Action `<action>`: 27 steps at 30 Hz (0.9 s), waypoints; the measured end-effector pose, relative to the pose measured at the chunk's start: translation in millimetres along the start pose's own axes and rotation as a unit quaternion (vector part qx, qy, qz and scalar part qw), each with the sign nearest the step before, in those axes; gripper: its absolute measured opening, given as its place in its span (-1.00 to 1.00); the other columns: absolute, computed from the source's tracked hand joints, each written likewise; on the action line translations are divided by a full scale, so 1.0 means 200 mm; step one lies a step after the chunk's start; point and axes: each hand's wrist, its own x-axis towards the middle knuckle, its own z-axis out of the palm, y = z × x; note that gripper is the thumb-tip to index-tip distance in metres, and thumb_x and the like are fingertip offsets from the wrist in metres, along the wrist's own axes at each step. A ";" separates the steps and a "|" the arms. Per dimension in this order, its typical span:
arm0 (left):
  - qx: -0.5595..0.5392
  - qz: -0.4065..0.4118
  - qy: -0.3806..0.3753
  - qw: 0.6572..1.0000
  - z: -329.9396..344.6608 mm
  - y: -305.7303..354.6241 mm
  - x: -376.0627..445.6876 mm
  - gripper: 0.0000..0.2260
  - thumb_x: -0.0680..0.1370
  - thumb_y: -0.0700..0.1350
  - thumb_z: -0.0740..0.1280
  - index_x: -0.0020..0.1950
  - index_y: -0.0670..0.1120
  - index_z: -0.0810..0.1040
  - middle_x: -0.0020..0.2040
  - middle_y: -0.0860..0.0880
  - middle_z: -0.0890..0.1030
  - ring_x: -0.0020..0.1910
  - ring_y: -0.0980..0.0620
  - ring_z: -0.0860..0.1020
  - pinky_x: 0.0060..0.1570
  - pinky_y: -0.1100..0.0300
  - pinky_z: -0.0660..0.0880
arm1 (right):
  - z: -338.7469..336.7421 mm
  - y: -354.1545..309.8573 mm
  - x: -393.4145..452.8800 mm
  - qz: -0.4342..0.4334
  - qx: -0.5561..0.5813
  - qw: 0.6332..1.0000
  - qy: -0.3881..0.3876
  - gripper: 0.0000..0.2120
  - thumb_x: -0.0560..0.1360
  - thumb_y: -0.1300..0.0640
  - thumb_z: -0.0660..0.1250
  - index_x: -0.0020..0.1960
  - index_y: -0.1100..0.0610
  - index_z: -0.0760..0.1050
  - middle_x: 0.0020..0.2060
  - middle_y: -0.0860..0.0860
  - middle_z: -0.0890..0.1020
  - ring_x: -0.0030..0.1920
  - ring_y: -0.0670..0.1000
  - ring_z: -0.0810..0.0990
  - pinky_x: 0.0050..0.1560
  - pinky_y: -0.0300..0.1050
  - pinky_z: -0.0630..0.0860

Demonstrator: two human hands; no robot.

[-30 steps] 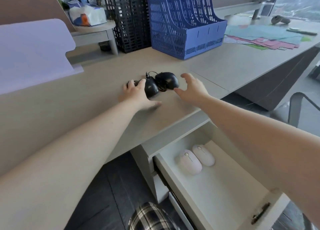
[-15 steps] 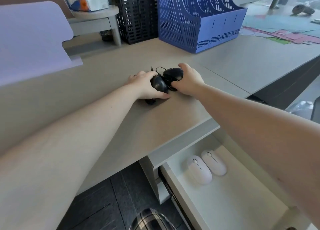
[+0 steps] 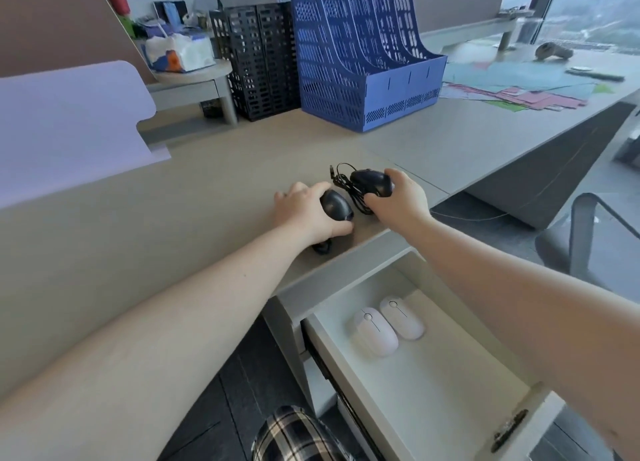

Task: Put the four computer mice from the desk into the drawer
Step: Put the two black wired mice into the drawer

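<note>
Two black wired mice sit near the desk's front edge. My left hand is closed around the nearer black mouse, whose cable end pokes out under my wrist. My right hand grips the other black mouse, with its bundled cable dangling between the two. Below the desk edge the open drawer holds two pale pink mice side by side near its back left.
A blue file rack and black mesh organizers stand at the back of the desk. A lilac folder lies at left. Coloured papers cover the far right. A chair is at right.
Both hands have closed onto the black mice and drawn them toward the desk's front edge, near the drawer. The right mouse looks slightly lifted.
</note>
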 end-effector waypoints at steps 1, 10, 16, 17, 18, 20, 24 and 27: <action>-0.004 0.006 0.003 1.000 0.01 0.04 -0.05 -0.37 0.24 0.26 0.44 0.28 0.20 0.41 0.26 -0.06 0.43 0.24 -0.20 0.35 0.22 0.05 0.35 | -0.05 0.03 -0.06 0.003 0.005 1.000 0.001 -0.54 0.43 0.11 0.34 0.32 0.11 0.40 0.14 0.10 0.59 0.15 0.17 0.54 0.00 -0.10 0.46; -0.031 0.071 -0.052 0.996 0.40 0.41 -0.56 -0.28 0.24 0.21 0.46 0.37 0.11 0.36 0.28 -0.05 0.41 0.24 -0.16 0.31 0.25 0.10 0.33 | -0.36 0.46 -0.46 0.076 0.007 0.997 -0.021 -0.45 0.40 0.10 0.39 0.36 0.01 0.39 0.19 0.02 0.57 0.12 0.05 0.53 0.03 -0.17 0.36; -0.026 0.029 -0.115 0.993 0.70 0.42 -0.78 -0.39 0.25 0.23 0.42 0.26 0.11 0.41 0.26 -0.04 0.40 0.25 -0.18 0.30 0.21 0.05 0.38 | -0.36 0.73 -0.62 0.124 -0.083 0.980 -0.132 -0.53 0.38 0.09 0.39 0.29 0.03 0.45 0.12 0.05 0.60 0.01 0.04 0.52 0.02 -0.10 0.48; -0.022 0.025 -0.125 0.992 0.74 0.42 -0.80 -0.40 0.24 0.23 0.41 0.24 0.10 0.42 0.28 -0.04 0.40 0.26 -0.20 0.29 0.24 0.04 0.35 | -0.35 0.76 -0.63 0.129 -0.104 0.974 -0.156 -0.54 0.39 0.08 0.39 0.28 0.05 0.45 0.13 0.07 0.60 0.01 0.05 0.52 0.03 -0.09 0.49; -0.017 0.019 -0.137 0.990 0.78 0.41 -0.82 -0.41 0.24 0.23 0.41 0.23 0.10 0.43 0.30 -0.06 0.39 0.28 -0.21 0.28 0.29 0.04 0.32 | -0.33 0.79 -0.64 0.135 -0.121 0.968 -0.175 -0.56 0.40 0.07 0.38 0.26 0.08 0.46 0.11 0.09 0.60 0.02 0.07 0.55 0.04 -0.07 0.51; -0.004 0.006 -0.155 0.988 0.84 0.40 -0.84 -0.43 0.26 0.20 0.41 0.23 0.07 0.43 0.30 -0.08 0.39 0.30 -0.23 0.25 0.30 0.04 0.28 | -0.30 0.83 -0.65 0.139 -0.143 0.958 -0.206 -0.63 0.40 0.06 0.36 0.18 0.11 0.48 0.04 0.10 0.61 0.00 0.10 0.57 0.02 -0.03 0.53; 0.028 -0.002 -0.168 0.985 0.94 0.36 -0.85 -0.43 0.28 0.16 0.39 0.26 0.06 0.42 0.28 -0.07 0.40 0.26 -0.20 0.28 0.27 0.07 0.33 | -0.23 0.91 -0.65 0.136 -0.180 0.934 -0.277 -0.55 0.43 0.05 0.33 0.28 0.13 0.37 0.15 0.12 0.56 0.06 0.11 0.52 0.03 -0.08 0.47; 0.053 -0.012 -0.191 0.980 0.98 0.32 -0.84 -0.43 0.29 0.13 0.38 0.27 0.06 0.40 0.26 -0.07 0.40 0.24 -0.20 0.28 0.26 0.07 0.33 | -0.18 0.94 -0.64 0.141 -0.214 0.906 -0.337 -0.36 0.44 0.03 0.30 0.45 0.11 0.18 0.30 0.18 0.42 0.23 0.19 0.48 0.15 -0.02 0.48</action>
